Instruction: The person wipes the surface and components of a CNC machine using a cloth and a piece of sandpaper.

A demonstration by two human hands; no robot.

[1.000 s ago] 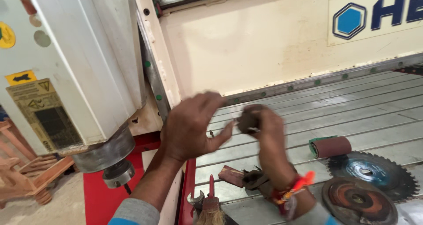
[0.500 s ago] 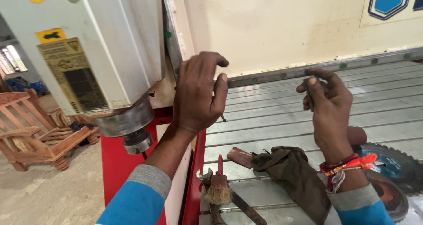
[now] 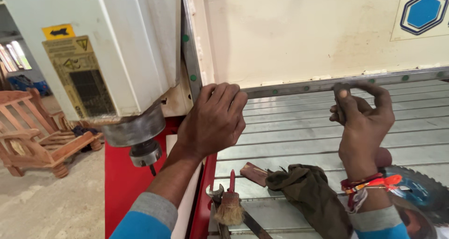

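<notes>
The right hand (image 3: 362, 119), at right of centre in the frame, pinches a small dark part (image 3: 338, 95) between thumb and fingers, held up before the grey rail (image 3: 299, 85). The left hand (image 3: 213, 122), at centre, rests half-curled and empty against the machine's vertical edge. Below lie a dark rag (image 3: 308, 192) and a brush (image 3: 229, 206) on the slatted counter (image 3: 290, 136).

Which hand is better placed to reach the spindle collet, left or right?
Left, probably. The left hand rests on the machine's edge right beside the spindle collet. The right hand is farther off, its fingers pinching a small dark part.
</notes>
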